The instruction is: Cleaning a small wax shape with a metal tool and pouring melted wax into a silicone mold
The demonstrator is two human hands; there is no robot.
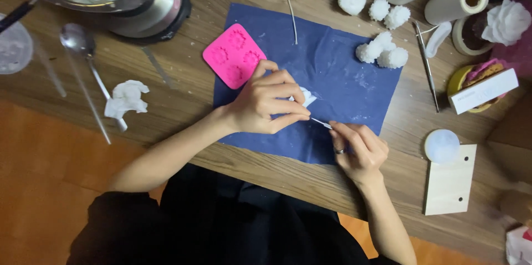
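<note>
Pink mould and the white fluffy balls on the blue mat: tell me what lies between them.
Head view: between the pink mould and the white fluffy balls lies only bare blue mat, dusted white; a thin stick crosses its top edge.

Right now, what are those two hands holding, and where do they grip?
Left hand pinches a small white piece by its edge; right hand grips a thin tool near its rear end.

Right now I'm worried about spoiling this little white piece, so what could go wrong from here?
The left hand pinches the small white piece while the right hand works a thin tool into it; too much pressure could dent or tear it. The tool tip points toward the left fingertips, so a slip might jab them. Loose white powder on the blue mat could smear onto the pink mould.
</note>
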